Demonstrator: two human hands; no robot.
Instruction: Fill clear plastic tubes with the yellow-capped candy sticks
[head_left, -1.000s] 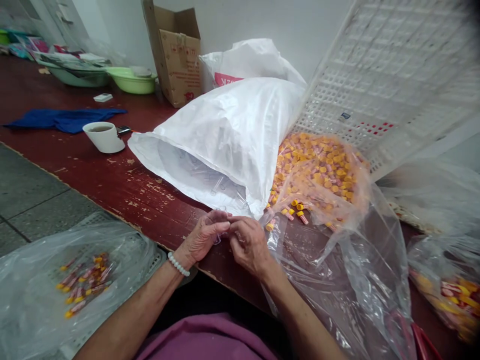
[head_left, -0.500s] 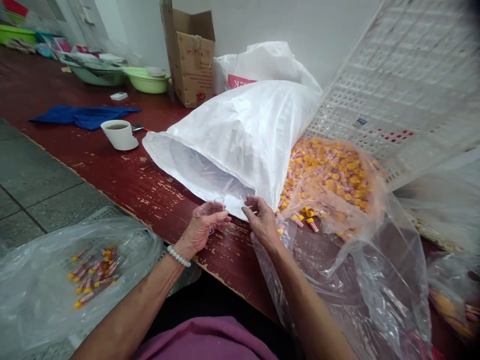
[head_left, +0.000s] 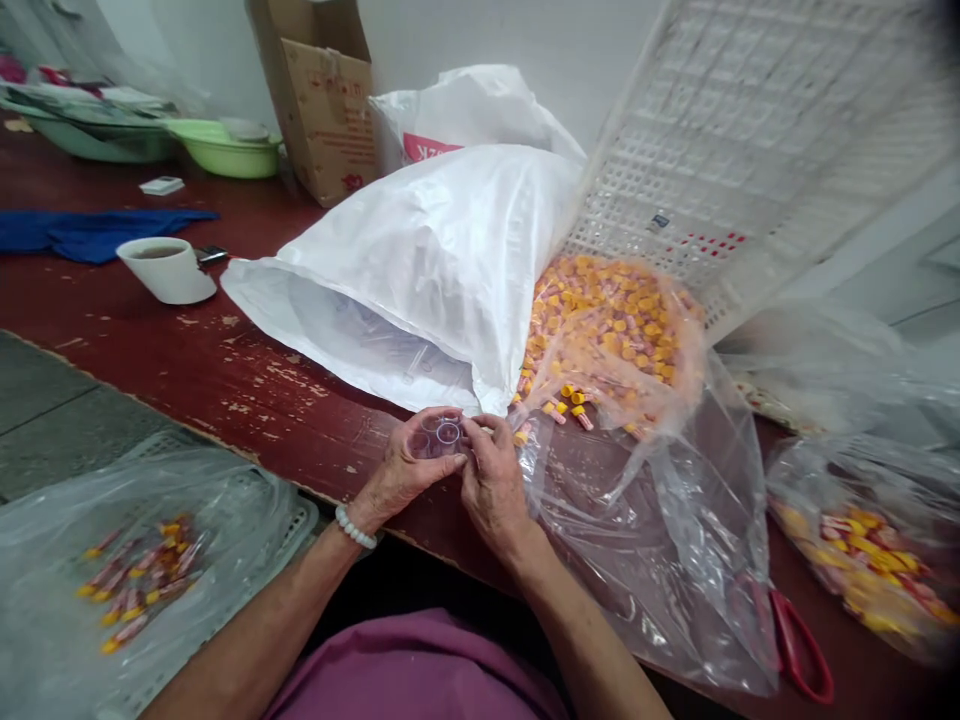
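Several clear tubes [head_left: 442, 434] are bunched between my hands, their round open ends facing up. My left hand [head_left: 401, 468] wraps round them from the left, with a beaded bracelet on the wrist. My right hand [head_left: 491, 475] is closed against their right side, its fingertips at the tubes. Just beyond my hands lies a white sack [head_left: 450, 240], its mouth open toward me, with more clear tubes [head_left: 412, 362] inside. To the right is a heap of small pieces with yellow caps [head_left: 615, 315], partly under clear plastic.
A white cup [head_left: 169, 272] with dark liquid stands left on the red table [head_left: 247, 350]. Behind are a cardboard box [head_left: 330, 110] and green basins. A white crate [head_left: 750, 130] leans at the right. Bagged capped pieces [head_left: 146, 580] lie lower left; red scissors [head_left: 799, 645] lie lower right.
My hands have come together around the tubes; my right hand has moved left from the sack's mouth. The view has turned to the right, bringing the red scissors into sight.
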